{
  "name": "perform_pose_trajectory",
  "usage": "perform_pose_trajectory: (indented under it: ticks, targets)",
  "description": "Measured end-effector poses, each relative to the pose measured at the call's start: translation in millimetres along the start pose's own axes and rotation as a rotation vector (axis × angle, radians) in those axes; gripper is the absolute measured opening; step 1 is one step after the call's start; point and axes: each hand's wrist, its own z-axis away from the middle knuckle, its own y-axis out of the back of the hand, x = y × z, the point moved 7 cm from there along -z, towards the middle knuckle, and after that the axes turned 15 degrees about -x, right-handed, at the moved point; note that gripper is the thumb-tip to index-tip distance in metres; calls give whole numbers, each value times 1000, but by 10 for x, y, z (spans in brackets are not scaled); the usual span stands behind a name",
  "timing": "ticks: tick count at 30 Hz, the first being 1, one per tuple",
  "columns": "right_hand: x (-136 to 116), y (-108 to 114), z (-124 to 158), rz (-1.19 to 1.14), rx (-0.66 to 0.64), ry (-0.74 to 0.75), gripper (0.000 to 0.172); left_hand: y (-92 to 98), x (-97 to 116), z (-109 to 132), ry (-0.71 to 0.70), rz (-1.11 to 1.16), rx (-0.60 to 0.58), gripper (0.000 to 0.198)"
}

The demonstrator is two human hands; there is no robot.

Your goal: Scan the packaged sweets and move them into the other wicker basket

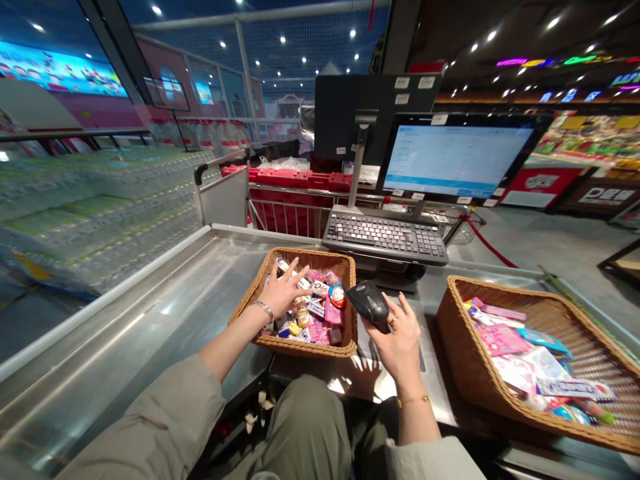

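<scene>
A black handheld barcode scanner (369,301) is in my right hand (397,337), its head tilted toward the left wicker basket (307,349). Over that basket my left hand (284,293) is spread, fingers apart, just above or touching the packets; I cannot tell which. Small wrapped sweets fill the basket, among them a white Dove packet (320,287), pink packets and a round blue-and-red one (337,297). To the right, a second wicker basket (453,333) holds more sweets, with a long white-and-purple packet (575,388) on top.
A keyboard (385,233) and a lit monitor (455,160) stand behind the baskets. The metal counter (185,287) stretches left, edged by a raised rim. Beyond it are a shopping cart (285,210) and stacked bottle packs (90,220).
</scene>
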Motion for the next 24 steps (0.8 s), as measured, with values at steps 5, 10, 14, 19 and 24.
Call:
perform_pose_trajectory:
  ticks: [5,10,14,19,24]
  targets:
    - [0,21,9,2,18,14,16,-216,30,-166,-179,-77,-79,40]
    - [18,44,16,3,35,22,16,-403,-15,-264,-215,-65,-73,22]
    - [30,56,16,7,26,14,17,-476,-33,-302,-191,-64,-87,19]
    - [41,70,20,-4,17,2,16,-463,-56,-316,-154,-15,-102,15]
    - [38,90,19,-10,14,-9,15,-368,-100,-269,-119,23,-87,11]
